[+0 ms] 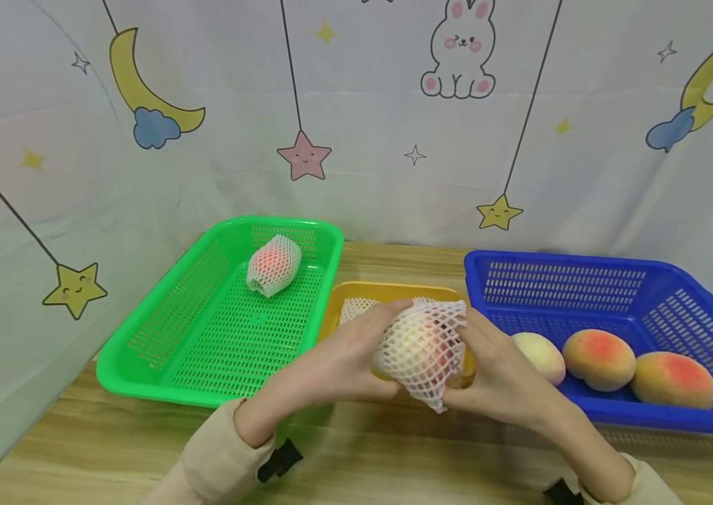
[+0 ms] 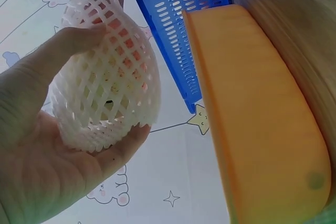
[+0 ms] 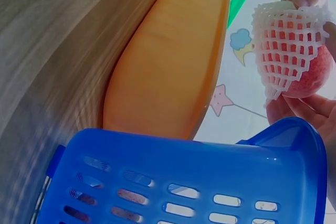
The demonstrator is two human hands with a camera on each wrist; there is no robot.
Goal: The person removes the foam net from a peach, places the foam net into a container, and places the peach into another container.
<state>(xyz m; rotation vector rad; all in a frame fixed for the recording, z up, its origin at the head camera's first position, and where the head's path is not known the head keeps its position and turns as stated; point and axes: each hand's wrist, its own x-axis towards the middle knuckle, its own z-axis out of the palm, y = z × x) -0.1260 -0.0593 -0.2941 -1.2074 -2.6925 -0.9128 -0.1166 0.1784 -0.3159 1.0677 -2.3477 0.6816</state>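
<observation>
In the head view, both hands hold a peach (image 1: 420,344) in a white foam net sleeve (image 1: 454,319) above the yellow basket (image 1: 407,289). My left hand (image 1: 350,354) grips it from the left; in the left wrist view, the thumb lies over the net and the fingers support it below. My right hand (image 1: 504,379) holds the right side, thumb by the net's pointed lower edge. The right wrist view shows part of the red peach (image 3: 315,74) bare outside the net. More foam nets (image 1: 356,308) lie in the yellow basket, partly hidden by the hands.
A green basket (image 1: 113,358) at left holds one netted peach (image 1: 274,265). At right, a blue basket (image 1: 584,265) holds bare peaches (image 1: 599,359) along its near side. A printed cloth (image 1: 382,189) hangs behind the wooden table (image 1: 394,456).
</observation>
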